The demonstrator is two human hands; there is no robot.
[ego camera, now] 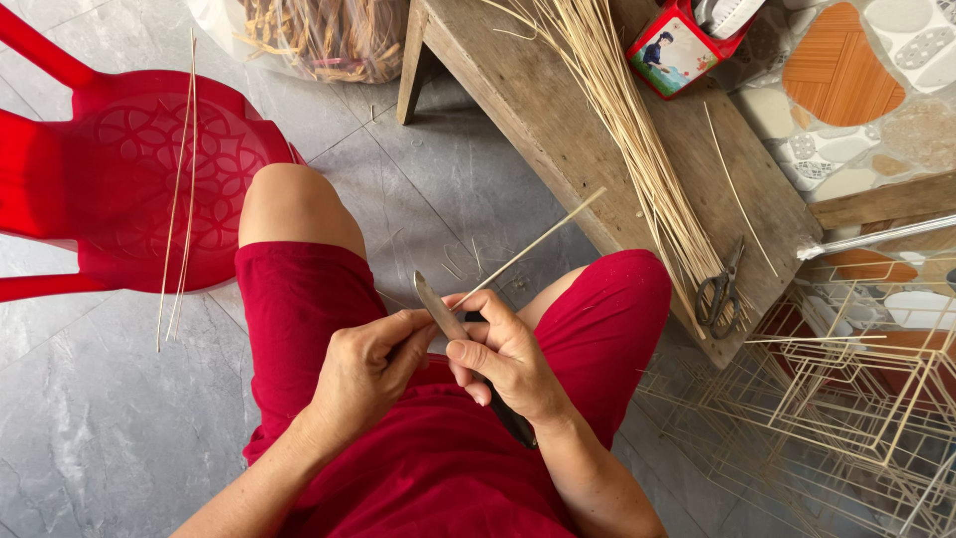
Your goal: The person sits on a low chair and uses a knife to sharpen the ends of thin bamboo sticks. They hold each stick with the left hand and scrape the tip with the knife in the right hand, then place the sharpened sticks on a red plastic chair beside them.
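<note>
My right hand grips a knife with a dark handle; its grey blade points up and to the left. My left hand pinches the near end of a thin pale bamboo stick, which runs up and right across the blade toward the bench. Both hands meet over my lap, above my red shorts.
A wooden bench on the right carries a bundle of thin sticks, black scissors and a red box. Stick frames stand lower right. A red plastic chair with two sticks on it is at left.
</note>
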